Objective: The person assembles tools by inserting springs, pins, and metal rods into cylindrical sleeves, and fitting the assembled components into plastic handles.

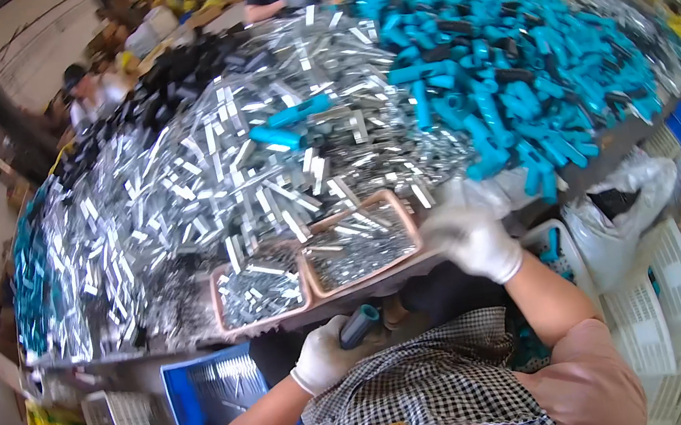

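Risk of spill: right hand (473,240), gloved fingers curled at the tray (361,245) rim, contents unclear, could tip metal clips while left hand (328,354) grips a teal tube (359,325).

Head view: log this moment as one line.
left hand: shut on blue tube | right hand: at right tray, grip unclear | table: metal clips, blue tubes

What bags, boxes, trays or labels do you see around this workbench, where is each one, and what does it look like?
Two shallow copper-coloured trays, front table edge: rectangular, holding small metal pieces.
Blue plastic crate, under the table, lower left: rectangular.
White perforated baskets, lower right: stacked.
Clear plastic bag, right of the table: crumpled, dark contents.
No readable labels or screens.
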`<move>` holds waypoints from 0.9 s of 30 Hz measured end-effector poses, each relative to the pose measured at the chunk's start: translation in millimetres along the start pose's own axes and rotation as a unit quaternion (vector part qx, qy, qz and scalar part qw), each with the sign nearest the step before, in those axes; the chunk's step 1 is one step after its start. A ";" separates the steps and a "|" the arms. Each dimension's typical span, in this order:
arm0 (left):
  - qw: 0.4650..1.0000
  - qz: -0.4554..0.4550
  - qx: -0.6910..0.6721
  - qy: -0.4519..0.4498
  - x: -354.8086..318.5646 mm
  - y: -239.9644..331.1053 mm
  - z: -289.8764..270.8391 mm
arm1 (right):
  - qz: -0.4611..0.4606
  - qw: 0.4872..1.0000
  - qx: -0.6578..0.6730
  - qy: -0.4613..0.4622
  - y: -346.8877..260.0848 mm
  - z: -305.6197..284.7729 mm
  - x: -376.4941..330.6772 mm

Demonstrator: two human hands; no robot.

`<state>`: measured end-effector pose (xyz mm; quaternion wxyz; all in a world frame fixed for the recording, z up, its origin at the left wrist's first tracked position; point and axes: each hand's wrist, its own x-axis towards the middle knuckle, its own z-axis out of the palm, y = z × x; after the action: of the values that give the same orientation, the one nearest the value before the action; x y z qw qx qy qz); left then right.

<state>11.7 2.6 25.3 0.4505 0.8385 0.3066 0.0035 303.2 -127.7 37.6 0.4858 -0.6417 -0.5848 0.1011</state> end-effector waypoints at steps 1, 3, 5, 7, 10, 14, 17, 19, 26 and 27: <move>0.998 0.049 0.024 0.024 4.4 -1.9 5.7 | -0.044 0.996 -0.005 -0.082 -28.6 -1.3 1.0; 0.994 0.085 0.064 0.027 10.8 5.5 13.8 | -0.100 0.979 0.087 -0.157 -32.5 18.6 -8.0; 0.967 0.198 0.142 0.068 16.1 -6.0 28.4 | -0.127 0.978 0.045 -0.162 -33.2 36.5 -22.0; 0.961 0.216 0.163 0.053 20.0 -2.6 40.1 | -0.099 0.985 0.013 -0.143 -32.0 40.6 -41.0; 0.955 0.251 0.149 0.049 32.1 -3.7 55.0 | -0.077 0.990 -0.036 -0.110 -33.8 42.1 -67.4; 0.970 0.230 0.077 0.001 36.7 -3.9 74.9 | -0.109 0.992 0.007 -0.058 -18.8 39.3 -82.3; 0.987 0.157 0.026 0.002 20.0 12.5 75.9 | -0.086 0.979 0.139 -0.125 -14.0 10.3 -63.2; 0.992 0.120 0.009 0.031 18.6 14.6 79.4 | -0.136 0.989 -0.043 -0.040 32.9 -13.0 -41.8; 0.994 0.080 -0.023 0.071 7.3 7.5 72.7 | 0.001 0.824 -0.562 -0.068 144.6 -125.4 43.4; 0.995 0.071 -0.014 0.067 6.6 4.1 72.4 | 0.011 0.833 -0.547 -0.087 145.3 -123.4 51.9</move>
<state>39.5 -50.2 -16.4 0.4393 0.8494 0.2762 0.0960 499.5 -123.3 15.1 0.0019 -0.7979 -0.5770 -0.1743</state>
